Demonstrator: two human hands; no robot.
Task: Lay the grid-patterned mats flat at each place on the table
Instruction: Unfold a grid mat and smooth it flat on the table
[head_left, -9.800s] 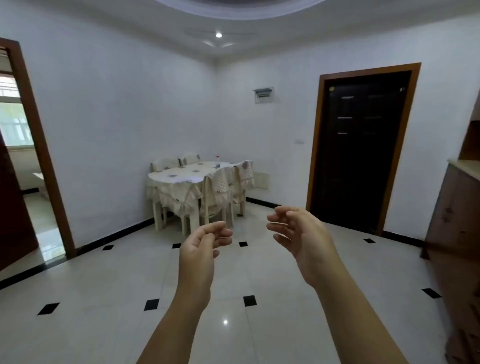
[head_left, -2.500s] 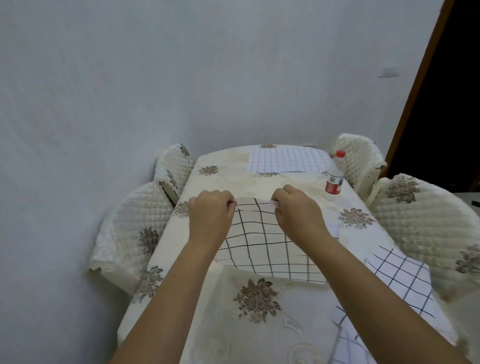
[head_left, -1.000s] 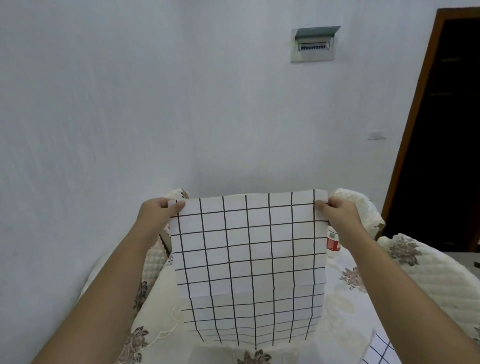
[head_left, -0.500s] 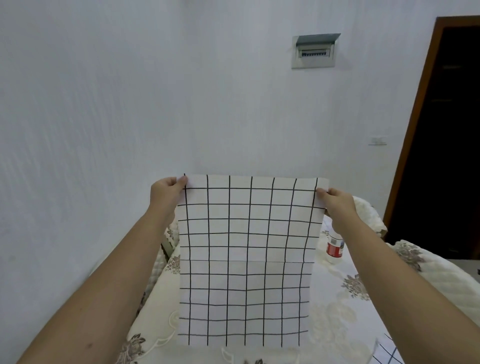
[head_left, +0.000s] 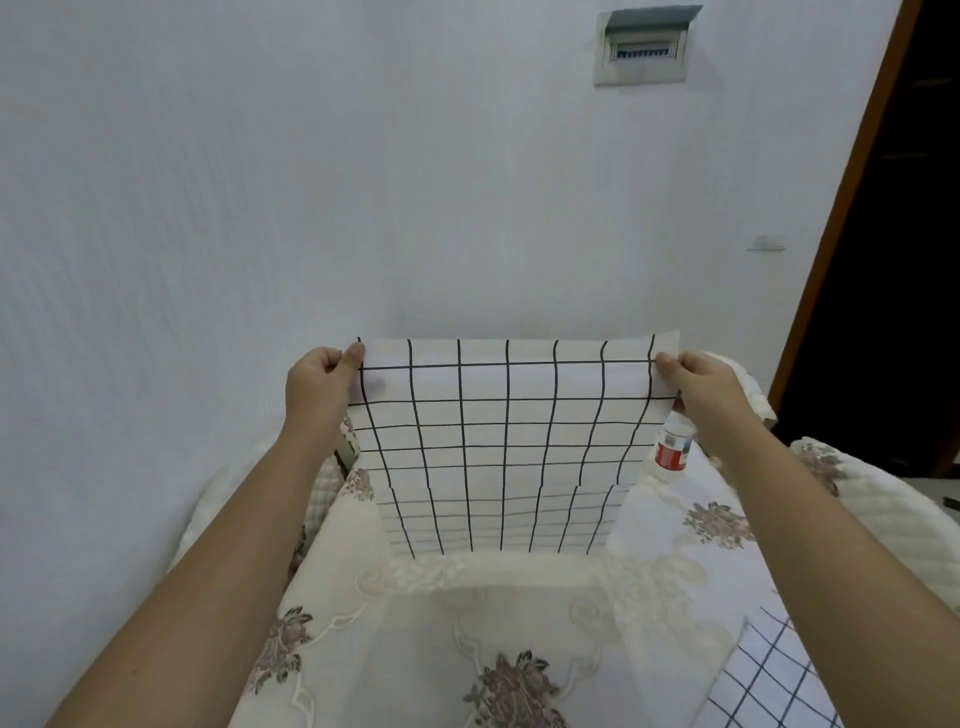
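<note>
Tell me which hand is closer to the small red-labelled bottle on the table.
Right. The right hand pinches a top corner of the grid mat just above the bottle; the left hand pinches the other top corner, the mat's whole width away.

A plain white wall (head_left: 363, 182) fills most of the view and is lit evenly. High on it sits a small grey box (head_left: 644, 44), and lower to the right is a white switch plate (head_left: 764, 242). At the right edge a dark door (head_left: 914, 270) stands in a brown wooden frame (head_left: 852, 208). Below, the desk (head_left: 670, 587) is covered by a cream cloth (head_left: 441, 639) with embroidered brown flowers. A quilted chair cover (head_left: 893, 525) shows on the right.
</note>
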